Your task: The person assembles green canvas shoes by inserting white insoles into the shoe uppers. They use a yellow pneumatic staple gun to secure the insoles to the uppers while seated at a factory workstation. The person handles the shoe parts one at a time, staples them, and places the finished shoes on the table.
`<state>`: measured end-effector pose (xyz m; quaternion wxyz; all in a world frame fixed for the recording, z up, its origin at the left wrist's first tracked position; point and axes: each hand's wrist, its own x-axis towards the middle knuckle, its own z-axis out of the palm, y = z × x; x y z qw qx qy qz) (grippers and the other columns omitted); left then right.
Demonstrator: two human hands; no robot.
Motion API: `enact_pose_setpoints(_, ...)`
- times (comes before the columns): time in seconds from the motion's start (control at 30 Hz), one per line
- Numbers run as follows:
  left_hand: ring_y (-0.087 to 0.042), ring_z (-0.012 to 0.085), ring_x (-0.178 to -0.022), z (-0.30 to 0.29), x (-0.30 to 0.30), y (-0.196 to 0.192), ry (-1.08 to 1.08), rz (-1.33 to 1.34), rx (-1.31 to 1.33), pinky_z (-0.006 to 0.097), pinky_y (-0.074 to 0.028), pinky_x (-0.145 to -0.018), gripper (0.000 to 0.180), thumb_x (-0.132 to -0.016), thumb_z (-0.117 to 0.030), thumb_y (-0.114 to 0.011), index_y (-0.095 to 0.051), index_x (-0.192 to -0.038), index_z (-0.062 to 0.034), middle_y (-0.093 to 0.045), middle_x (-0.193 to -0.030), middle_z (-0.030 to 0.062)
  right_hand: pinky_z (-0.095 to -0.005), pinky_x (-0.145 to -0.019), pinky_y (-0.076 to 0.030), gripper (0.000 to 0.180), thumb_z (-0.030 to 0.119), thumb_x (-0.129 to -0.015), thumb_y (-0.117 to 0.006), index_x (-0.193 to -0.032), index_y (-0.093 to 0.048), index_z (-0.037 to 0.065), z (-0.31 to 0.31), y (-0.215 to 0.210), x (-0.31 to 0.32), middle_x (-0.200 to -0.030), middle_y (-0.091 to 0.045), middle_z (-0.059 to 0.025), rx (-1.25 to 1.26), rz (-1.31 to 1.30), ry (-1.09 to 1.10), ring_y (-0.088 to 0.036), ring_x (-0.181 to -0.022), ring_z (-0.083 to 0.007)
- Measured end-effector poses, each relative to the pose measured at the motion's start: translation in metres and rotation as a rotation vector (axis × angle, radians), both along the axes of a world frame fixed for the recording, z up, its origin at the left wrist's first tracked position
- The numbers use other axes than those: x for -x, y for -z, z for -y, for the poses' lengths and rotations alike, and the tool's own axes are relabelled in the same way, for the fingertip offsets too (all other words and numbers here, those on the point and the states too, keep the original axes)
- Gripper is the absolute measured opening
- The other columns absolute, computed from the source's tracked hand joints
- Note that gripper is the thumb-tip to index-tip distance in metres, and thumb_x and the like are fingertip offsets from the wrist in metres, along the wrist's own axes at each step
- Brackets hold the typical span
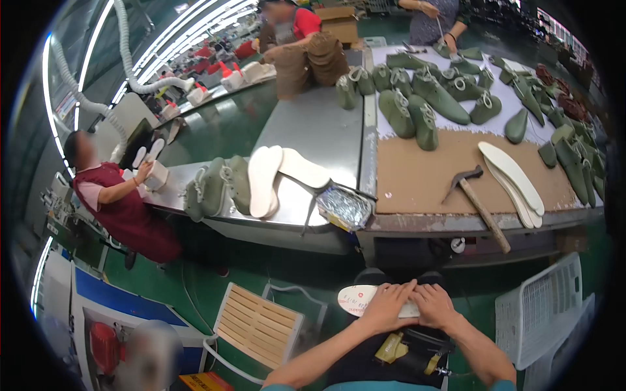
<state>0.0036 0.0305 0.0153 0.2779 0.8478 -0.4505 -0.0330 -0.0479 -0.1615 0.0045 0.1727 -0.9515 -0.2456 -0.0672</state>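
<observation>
Low at the front, over my lap, both my hands are closed on a white shoe insole [355,299] with red markings. My left hand [386,308] lies across its middle. My right hand [433,305] grips its other end, and the fingers of both hands meet. The hands cover much of that end. Just below them, against my dark clothing, rests a tool with an olive-yellow part [392,348] and a metal fitting; its kind is unclear. On the bench ahead lie a hammer [484,214] with a wooden handle and white insoles [512,177].
Several green lasts with laces [430,98] crowd the bench's far side. More insoles [266,179] and a box with shiny wrapping [344,205] lie on the metal table. A white crate [538,309] stands right, a slatted seat [257,326] left. A co-worker in maroon [124,202] works left; others work beyond.
</observation>
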Motion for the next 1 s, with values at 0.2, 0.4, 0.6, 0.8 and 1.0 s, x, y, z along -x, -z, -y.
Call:
enact_pose_setpoints(0.2, -0.054, 0.0328, -0.11, 0.019, 0.003, 0.007, -0.031, -0.058, -0.185, 0.049, -0.038, -0.096, 0.082, -0.074, -0.05, -0.073, -0.046, -0.137, -0.0058, -0.054, -0.13, 0.0143, -0.0437, -0.094, -0.047, 0.069, 0.016, -0.069, -0.079, -0.127, -0.045, 0.0, 0.017, 0.008, 0.032, -0.127, -0.05, -0.021, -0.346, -0.206, 0.497, -0.054, -0.111, -0.04)
enact_pose_setpoints(0.4, -0.052, 0.0292, -0.114, 0.023, 0.01, 0.019, 0.064, 0.051, -0.118, 0.046, -0.035, -0.097, 0.074, -0.072, -0.04, -0.076, -0.049, -0.133, -0.0075, -0.051, -0.138, 0.0098, -0.0392, -0.065, -0.052, 0.014, 0.017, -0.084, -0.069, -0.083, -0.066, 0.004, 0.005, -0.028, 0.118, -0.081, -0.064, -0.0122, -0.563, -0.413, 0.669, -0.065, -0.076, -0.032)
enact_pose_setpoints(0.6, -0.051, 0.0289, -0.113, 0.031, 0.012, 0.017, 0.104, 0.081, -0.128, 0.044, -0.035, -0.095, 0.077, -0.07, -0.037, -0.079, -0.047, -0.133, -0.0052, -0.052, -0.133, 0.0128, -0.0395, -0.074, -0.05, 0.042, 0.02, -0.083, -0.066, -0.119, -0.054, 0.001, -0.052, -0.017, 0.145, -0.087, -0.061, -0.0105, -0.183, -0.42, 0.333, -0.06, -0.084, -0.0288)
enact_pose_setpoints(0.8, -0.053, 0.0302, -0.113, 0.032, 0.006, 0.016, 0.131, 0.049, -0.118, 0.043, -0.035, -0.095, 0.078, -0.069, -0.033, -0.08, -0.047, -0.133, -0.0039, -0.054, -0.13, 0.0143, -0.0422, -0.082, -0.047, 0.05, 0.016, -0.085, -0.062, -0.132, -0.048, 0.003, -0.056, -0.005, 0.146, -0.095, -0.06, -0.0148, -0.178, -0.555, 0.345, -0.058, -0.091, -0.0309)
enact_pose_setpoints(1.0, -0.053, 0.0306, -0.116, 0.028, 0.006, 0.014, 0.145, 0.053, -0.118, 0.043, -0.036, -0.096, 0.08, -0.067, -0.03, -0.082, -0.047, -0.133, -0.0027, -0.053, -0.134, 0.0161, -0.0461, -0.095, -0.044, 0.054, 0.027, -0.093, -0.059, -0.139, -0.042, 0.006, -0.016, -0.055, 0.151, -0.114, -0.059, -0.0206, -0.604, -0.935, 0.428, -0.057, -0.108, -0.0375)
